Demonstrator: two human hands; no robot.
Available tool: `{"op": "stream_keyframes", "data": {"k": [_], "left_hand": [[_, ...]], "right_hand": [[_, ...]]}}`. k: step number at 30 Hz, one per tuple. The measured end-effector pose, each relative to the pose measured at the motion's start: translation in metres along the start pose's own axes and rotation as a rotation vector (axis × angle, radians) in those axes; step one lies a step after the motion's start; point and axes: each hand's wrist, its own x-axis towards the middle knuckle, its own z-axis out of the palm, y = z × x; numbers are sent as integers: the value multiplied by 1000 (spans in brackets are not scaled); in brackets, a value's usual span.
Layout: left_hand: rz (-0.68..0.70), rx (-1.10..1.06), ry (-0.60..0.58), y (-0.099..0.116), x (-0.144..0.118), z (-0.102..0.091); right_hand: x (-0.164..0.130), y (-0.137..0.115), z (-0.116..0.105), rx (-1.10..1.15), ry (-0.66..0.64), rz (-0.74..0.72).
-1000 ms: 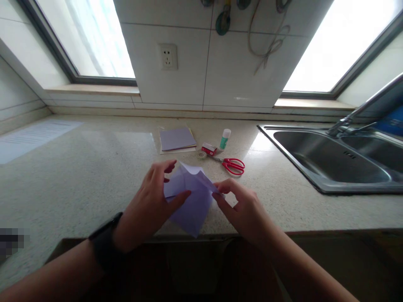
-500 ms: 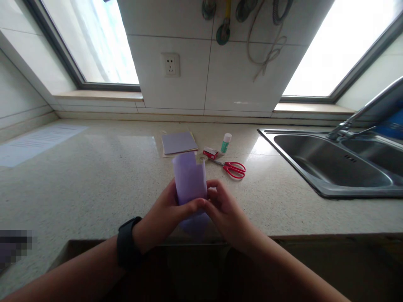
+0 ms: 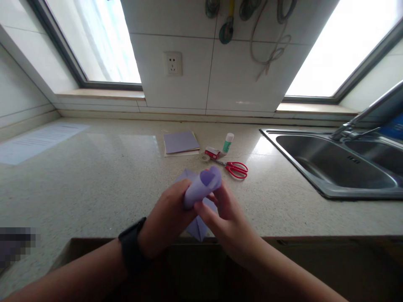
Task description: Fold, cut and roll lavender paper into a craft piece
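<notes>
A purple paper tube (image 3: 195,192), its open end facing up and to the right, is held between both hands near the counter's front edge. My left hand (image 3: 168,214) wraps round its left side, fingers mostly hidden behind it. My right hand (image 3: 225,214) grips the tube's right side, thumb at its lower front and fingers at the rim. Beneath them, a folded sheet of purple paper (image 3: 198,229) shows on the counter, its point reaching the front edge; whether it joins the tube I cannot tell.
Beyond my hands lie red-handled scissors (image 3: 236,170), a small red box (image 3: 212,153), a roll of tape (image 3: 204,158), a glue stick (image 3: 228,143) and a stack of purple paper (image 3: 181,142). A steel sink (image 3: 317,193) is at right, a printed sheet (image 3: 40,140) at far left.
The purple paper, upright with its side facing me before, has tipped so its open round end shows. My right fingers have moved up to its rim.
</notes>
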Motion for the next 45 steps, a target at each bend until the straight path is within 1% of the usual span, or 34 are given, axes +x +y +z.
{"op": "stream_keyframes", "data": {"k": [2, 5, 7, 9, 11, 13, 14, 16, 18, 19, 21, 22, 23, 25, 27, 29, 31, 33, 34, 36, 39, 41, 43, 45], "left_hand": [[106, 162, 2, 2, -1, 0], [209, 295, 31, 1, -2, 1], [215, 396, 97, -2, -1, 0], [203, 489, 183, -4, 1, -2], [203, 558, 229, -5, 4, -3], [211, 589, 209, -5, 7, -2], [202, 587, 173, -4, 8, -1], [146, 560, 85, -3, 11, 1], [80, 549, -7, -1, 15, -1], [62, 564, -40, 0, 17, -4], [89, 660, -63, 1, 21, -12], [134, 746, -64, 2, 23, -17], [190, 848, -60, 2, 25, -22], [315, 1062, -48, 2, 29, -30], [420, 1210, -25, 2, 32, -33], [509, 1260, -6, 0, 34, -31], [570, 1262, -6, -2, 35, -26], [589, 1252, -13, -4, 37, -21], [587, 1246, -20, -6, 38, -20], [555, 1227, -40, -9, 41, -20], [465, 1149, -107, -13, 45, -26], [396, 1047, -164, -16, 47, -33], [326, 930, -208, -18, 48, -38], [256, 846, -232, -19, 49, -42]], "right_hand": [[1, -7, 7, 85, 31, 33], [11, -8, 15, 184, 98, 44], [20, -4, 16, 288, 168, 50], [29, 2, 17, 400, 272, 88], [35, 8, 18, 476, 363, 124], [38, 12, 21, 517, 433, 129], [39, 13, 23, 529, 455, 125], [38, 15, 26, 529, 448, 110], [35, 16, 23, 471, 364, 84], [33, 16, 18, 426, 314, 69], [31, 15, 0, 327, 194, 73], [31, 13, -13, 301, 151, 86], [32, 11, -26, 280, 63, 115], [37, 6, -52, 274, -153, 184], [47, 1, -70, 273, -327, 304], [60, -2, -77, 190, -519, 441], [73, -3, -75, 49, -666, 545], [84, -3, -68, -129, -720, 559], [88, -3, -64, -234, -724, 528], [93, -4, -58, -477, -734, 409], [94, -7, -53, -854, -719, 127], [91, -9, -53, -1014, -674, -26], [88, -9, -54, -1122, -626, -107], [86, -7, -53, -1232, -589, -139]]}}
